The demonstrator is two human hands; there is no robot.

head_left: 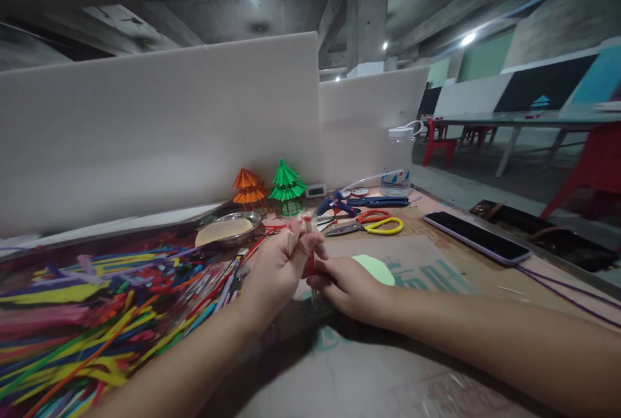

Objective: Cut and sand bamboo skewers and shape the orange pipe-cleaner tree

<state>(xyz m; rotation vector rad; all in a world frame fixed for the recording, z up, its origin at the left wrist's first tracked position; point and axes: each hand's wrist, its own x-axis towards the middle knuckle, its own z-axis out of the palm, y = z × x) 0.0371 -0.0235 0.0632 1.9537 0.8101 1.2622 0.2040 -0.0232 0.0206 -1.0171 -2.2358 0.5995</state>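
My left hand (275, 269) and my right hand (353, 285) meet over the middle of the table. Between the fingers of both is a small bundle of pale, wood-coloured sticks (292, 239) with red parts; blur and my fingers hide most of it. Both hands are closed on this bundle. Just behind my right hand, a pale green paper piece (374, 268) lies on the cardboard (422, 356). To the left of my left hand spreads a heap of colourful strips (97, 314), which look like pipe cleaners.
An orange paper-like tree (247, 186) and a green one (287, 186) stand by the white partition (160, 133). Behind my hands lie scissors (383, 224), a blue glue gun (337, 203), pliers (378, 201) and a shallow dish (228, 229). A bottle (398, 162) and phone (475, 237) are rightward.
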